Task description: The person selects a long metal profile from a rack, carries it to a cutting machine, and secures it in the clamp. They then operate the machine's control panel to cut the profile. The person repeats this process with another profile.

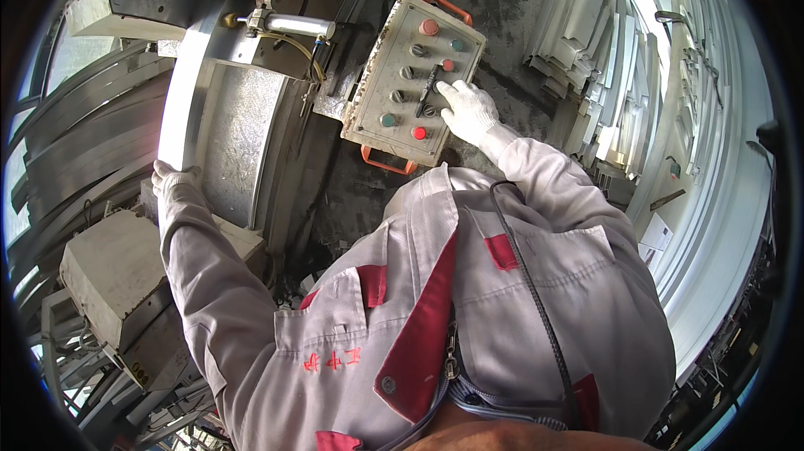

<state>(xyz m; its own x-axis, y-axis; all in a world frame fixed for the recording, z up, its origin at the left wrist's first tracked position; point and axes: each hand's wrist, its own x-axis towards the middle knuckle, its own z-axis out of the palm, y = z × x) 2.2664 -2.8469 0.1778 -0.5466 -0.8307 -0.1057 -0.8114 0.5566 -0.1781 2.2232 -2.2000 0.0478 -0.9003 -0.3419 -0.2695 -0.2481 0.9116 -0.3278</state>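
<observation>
My left hand (177, 179), in a white knit glove, grips the near end of a long, bright white metal profile (177, 120). Its fingers and thumb lie on either side of that end. My right hand (469, 110), gloved the same way, is over the right side of a pale, worn control box (394, 74). Its fingers are stretched out, with the fingertips beside a dark, slim stick-like piece (427, 91) on the panel. Around it sit a red button (420, 133), a green button (387, 120) and several dark knobs. Part of the panel is hidden under my right hand.
Orange handles (388, 161) stick out from the box's ends. A pneumatic cylinder (293, 25) with a yellow hose stands beyond the metal machine bed (239, 133). Stacked white profiles (578, 24) lie at right. A beige machine housing (113, 271) is near my left arm.
</observation>
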